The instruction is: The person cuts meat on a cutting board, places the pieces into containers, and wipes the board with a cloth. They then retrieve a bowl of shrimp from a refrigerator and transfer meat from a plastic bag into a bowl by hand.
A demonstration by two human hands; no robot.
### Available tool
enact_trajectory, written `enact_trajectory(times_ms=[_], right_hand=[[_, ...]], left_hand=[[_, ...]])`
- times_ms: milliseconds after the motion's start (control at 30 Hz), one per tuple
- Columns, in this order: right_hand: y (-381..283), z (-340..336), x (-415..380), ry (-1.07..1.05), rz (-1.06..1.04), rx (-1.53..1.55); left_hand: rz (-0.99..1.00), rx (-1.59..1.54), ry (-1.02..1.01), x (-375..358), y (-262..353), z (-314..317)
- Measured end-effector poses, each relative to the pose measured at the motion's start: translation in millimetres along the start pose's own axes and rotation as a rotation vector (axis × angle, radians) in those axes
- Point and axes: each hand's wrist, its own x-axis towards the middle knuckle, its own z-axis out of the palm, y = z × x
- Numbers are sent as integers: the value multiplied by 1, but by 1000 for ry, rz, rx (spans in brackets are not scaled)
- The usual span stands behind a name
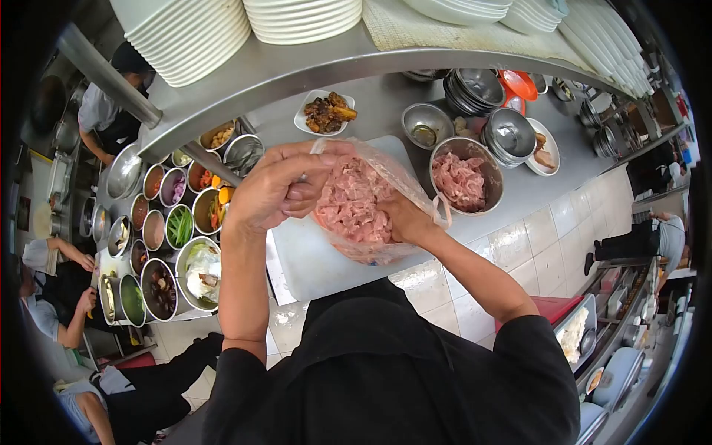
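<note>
A clear plastic bag (371,248) full of sliced raw pink meat (354,196) lies on the white cutting board (304,259). My left hand (285,185) pinches the bag's rim at its upper left, holding the mouth open. Inside the bag, at the right side of the meat, is my right hand (406,220); its fingers are buried in the slices and hidden. Just right of the bag stands a steel bowl (495,194) with more of the same meat (458,180).
Steel containers of vegetables (179,226) crowd the left. Behind the board are a dish of dark food (326,113), a small bowl (428,124) and stacked bowls (509,133). A shelf (297,70) with white plates (185,41) overhangs the counter. Several people are nearby at both sides.
</note>
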Motion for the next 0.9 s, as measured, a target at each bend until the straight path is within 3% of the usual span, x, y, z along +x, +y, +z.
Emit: enact_trajectory(times_ms=[167, 267, 333, 467, 533, 567, 633, 700, 767, 833, 900], right_hand=[[-2, -1, 3, 8, -2, -93], [-5, -14, 6, -66, 175, 155], [0, -9, 14, -95, 171, 844], [-48, -60, 18, -44, 304, 699], [-61, -75, 18, -7, 295, 1029], [-62, -78, 18, 13, 308, 1031], [-58, -87, 13, 35, 114, 1135], [-54, -106, 0, 92, 148, 1140], [-51, -131, -16, 291, 7, 1305], [-16, -139, -28, 398, -68, 1135], [6, -147, -36, 574, 190, 992]], left_hand=[[-12, -49, 34, -4, 0, -8], [-6, -56, 32, -3, 0, -10], [-5, -76, 43, 0, 0, -10], [2, -93, 70, 5, 2, -11], [-6, -101, 74, 5, 2, -14], [-11, -111, 76, 7, 2, -15], [-4, -113, 43, 7, 0, -19], [27, -118, 44, 6, -2, -22], [22, -168, 37, 5, -1, -18], [32, -152, 68, 4, -2, -17], [37, -151, 61, 4, -2, -15]])
